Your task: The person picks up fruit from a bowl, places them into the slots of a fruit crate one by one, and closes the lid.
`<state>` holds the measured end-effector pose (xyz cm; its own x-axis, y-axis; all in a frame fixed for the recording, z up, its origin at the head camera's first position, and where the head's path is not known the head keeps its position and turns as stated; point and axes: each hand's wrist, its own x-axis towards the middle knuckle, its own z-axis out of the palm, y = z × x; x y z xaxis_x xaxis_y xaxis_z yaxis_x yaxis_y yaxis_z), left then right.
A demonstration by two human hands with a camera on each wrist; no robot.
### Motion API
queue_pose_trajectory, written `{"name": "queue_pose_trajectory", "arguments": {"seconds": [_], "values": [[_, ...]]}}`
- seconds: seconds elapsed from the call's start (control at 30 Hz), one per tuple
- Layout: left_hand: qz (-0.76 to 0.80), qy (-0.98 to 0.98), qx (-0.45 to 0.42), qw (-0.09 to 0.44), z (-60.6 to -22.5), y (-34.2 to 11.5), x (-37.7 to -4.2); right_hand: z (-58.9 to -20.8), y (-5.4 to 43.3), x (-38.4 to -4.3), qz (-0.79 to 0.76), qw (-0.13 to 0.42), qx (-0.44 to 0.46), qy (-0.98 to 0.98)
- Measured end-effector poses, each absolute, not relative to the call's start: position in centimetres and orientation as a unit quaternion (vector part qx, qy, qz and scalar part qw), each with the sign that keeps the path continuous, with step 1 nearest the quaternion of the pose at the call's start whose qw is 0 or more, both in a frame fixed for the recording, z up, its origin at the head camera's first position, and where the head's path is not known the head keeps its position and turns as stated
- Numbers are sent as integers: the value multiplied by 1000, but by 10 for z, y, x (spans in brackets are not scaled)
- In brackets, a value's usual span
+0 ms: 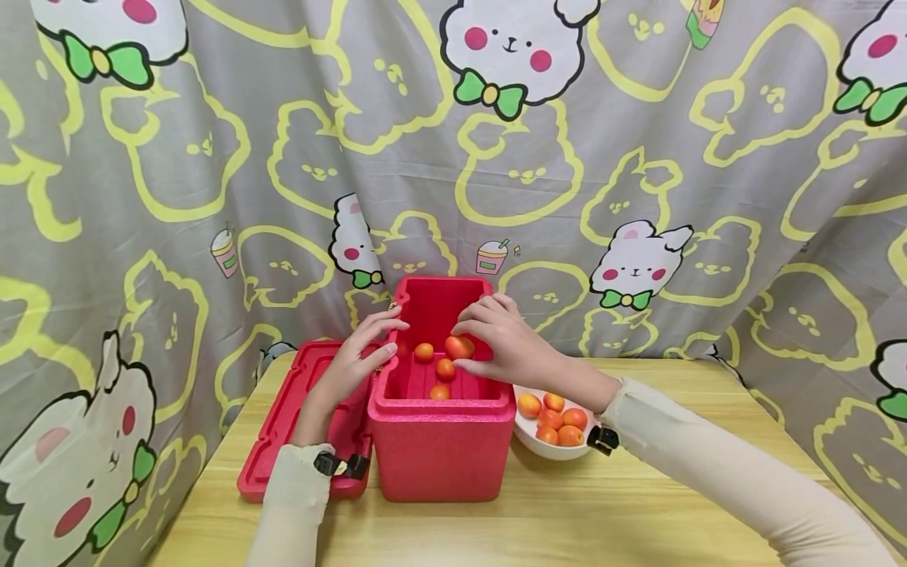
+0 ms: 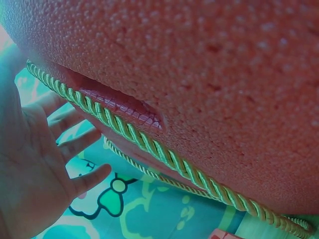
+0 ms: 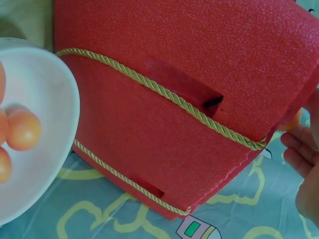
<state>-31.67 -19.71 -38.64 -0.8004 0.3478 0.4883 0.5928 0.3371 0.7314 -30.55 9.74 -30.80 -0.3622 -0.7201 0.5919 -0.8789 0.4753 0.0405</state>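
Observation:
A red foam box [image 1: 442,457] stands uncovered on the table. Its inside shows several small orange-red tomatoes, one of them a tomato [image 1: 423,352] near the left wall. Over the box opening my right hand [image 1: 512,342] pinches another tomato [image 1: 459,346] between thumb and fingers; in the right wrist view that fruit peeks out past the rim. My left hand [image 1: 352,358] is at the box's left rim, fingers spread and holding nothing. Twisted gold cord [image 2: 134,134] runs along the box's side beside that hand.
Right of the box, under my right forearm, a white bowl [image 1: 546,450] holds several more tomatoes. The red lid [image 1: 258,465] lies on the table [image 1: 567,520] to the left, under my left forearm. A patterned curtain [image 1: 397,181] hangs behind.

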Motion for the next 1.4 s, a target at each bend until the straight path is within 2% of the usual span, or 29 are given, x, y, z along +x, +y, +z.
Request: {"name": "queue_pose_trajectory", "arguments": {"seconds": [0.6, 1.4], "values": [[-499, -802, -304, 126, -387, -197, -321, -306, 110, -306, 162, 272, 439, -841], [-501, -801, -303, 127, -387, -197, -320, -315, 161, -319, 254, 315, 368, -837]]}}
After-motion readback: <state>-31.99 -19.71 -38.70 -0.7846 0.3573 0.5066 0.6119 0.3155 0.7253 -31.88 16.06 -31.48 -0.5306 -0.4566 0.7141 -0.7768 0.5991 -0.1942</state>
